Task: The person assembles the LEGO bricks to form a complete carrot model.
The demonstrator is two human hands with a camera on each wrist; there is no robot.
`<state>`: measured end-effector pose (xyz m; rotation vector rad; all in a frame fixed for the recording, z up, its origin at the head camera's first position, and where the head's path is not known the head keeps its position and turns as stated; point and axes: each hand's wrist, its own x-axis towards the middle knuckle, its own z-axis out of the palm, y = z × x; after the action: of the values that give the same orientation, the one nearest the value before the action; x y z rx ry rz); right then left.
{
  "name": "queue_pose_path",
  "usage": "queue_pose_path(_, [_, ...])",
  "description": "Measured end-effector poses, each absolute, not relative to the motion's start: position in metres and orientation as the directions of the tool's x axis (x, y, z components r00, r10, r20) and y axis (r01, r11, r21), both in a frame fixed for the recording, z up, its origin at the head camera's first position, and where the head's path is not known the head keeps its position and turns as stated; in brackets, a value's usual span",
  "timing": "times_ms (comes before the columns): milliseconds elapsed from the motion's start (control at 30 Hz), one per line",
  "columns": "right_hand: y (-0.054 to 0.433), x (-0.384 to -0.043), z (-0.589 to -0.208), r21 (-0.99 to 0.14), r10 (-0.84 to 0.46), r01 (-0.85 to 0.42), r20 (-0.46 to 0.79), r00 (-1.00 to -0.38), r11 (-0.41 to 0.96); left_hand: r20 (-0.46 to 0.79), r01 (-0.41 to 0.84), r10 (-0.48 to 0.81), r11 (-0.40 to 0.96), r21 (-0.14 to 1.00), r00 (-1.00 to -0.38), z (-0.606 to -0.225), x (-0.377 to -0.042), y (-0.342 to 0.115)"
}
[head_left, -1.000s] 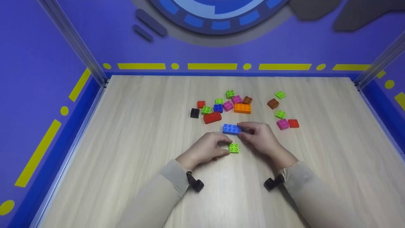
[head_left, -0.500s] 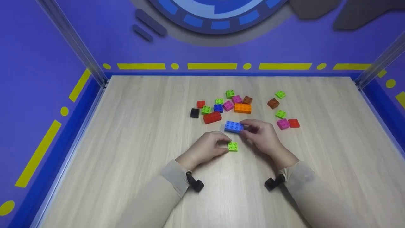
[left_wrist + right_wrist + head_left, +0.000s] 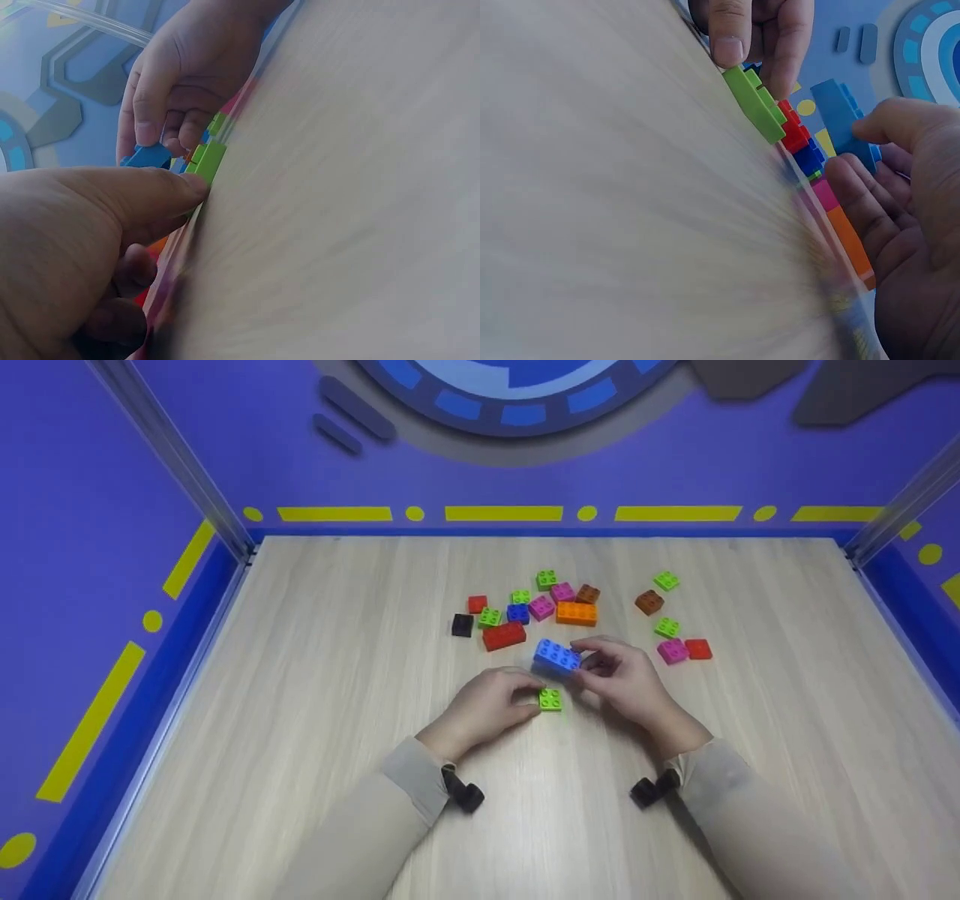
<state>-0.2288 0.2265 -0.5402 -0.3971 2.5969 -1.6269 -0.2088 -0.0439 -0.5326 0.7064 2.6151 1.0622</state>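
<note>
My left hand (image 3: 487, 705) pinches a small lime-green toy building brick (image 3: 550, 700) by its left end, thumb and finger on opposite sides. In the right wrist view this green brick (image 3: 756, 105) sits low at the tabletop, studs facing up. A longer light-blue building brick (image 3: 557, 656) with two rows of studs is pinched at its right end by my right hand (image 3: 626, 675). The blue brick (image 3: 841, 120) is raised above the table and tilted, just behind the green one. Its underside is hidden in the head view.
Behind the hands lie loose bricks, among them a long red brick (image 3: 504, 636), an orange brick (image 3: 576, 613) and a black brick (image 3: 462, 625). To the right are a pink brick (image 3: 673, 650), a red one (image 3: 698, 649) and a brown one (image 3: 649, 601). Blue-purple walls enclose the wooden table (image 3: 337, 660).
My right hand has lifted the blue brick, shifting it slightly right and away from me and tilting it. My left hand and the green brick have slid a little away from me.
</note>
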Motion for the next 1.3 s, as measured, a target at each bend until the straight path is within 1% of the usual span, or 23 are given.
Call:
queue_pose_path(267, [0.2279, -0.2287, -0.5431, -0.932, -0.283, -0.214, 0.129, -0.950, 0.293, -0.018, 0.327, 0.462, 0.654, 0.682, -0.887, -0.5337, -0.2100, -0.0450])
queue_pose_path(433, [0.2287, -0.2271, -0.5441, -0.933, -0.349, -0.241, 0.140, -0.927, 0.267, -0.010, 0.322, 0.455, 0.645, 0.693, -0.890, -0.5349, -0.2100, -0.0452])
queue_pose_path(600, [0.2293, -0.2251, -0.5445, -0.926, -0.427, -0.288, 0.163, -0.889, 0.246, -0.011, 0.306, 0.449, 0.627, 0.716, -0.894, -0.5361, -0.2096, -0.0445])
queue_pose_path(800, [0.2290, -0.2254, -0.5439, -0.914, -0.486, -0.304, 0.143, -0.862, 0.270, -0.029, 0.276, 0.439, 0.616, 0.738, -0.898, -0.5346, -0.2096, -0.0443])
queue_pose_path(933, [0.2288, -0.2255, -0.5417, -0.909, -0.502, -0.303, 0.127, -0.855, 0.286, -0.034, 0.262, 0.428, 0.613, 0.745, -0.903, -0.5346, -0.2097, -0.0444])
queue_pose_path(1133, [0.2289, -0.2259, -0.5429, -0.902, -0.520, -0.322, 0.136, -0.843, 0.287, -0.044, 0.242, 0.414, 0.610, 0.755, -0.909, -0.5340, -0.2102, -0.0444])
queue_pose_path(1300, [0.2294, -0.2260, -0.5437, -0.871, -0.530, -0.351, 0.129, -0.838, 0.344, -0.046, 0.240, 0.411, 0.615, 0.751, -0.911, -0.5339, -0.2109, -0.0432])
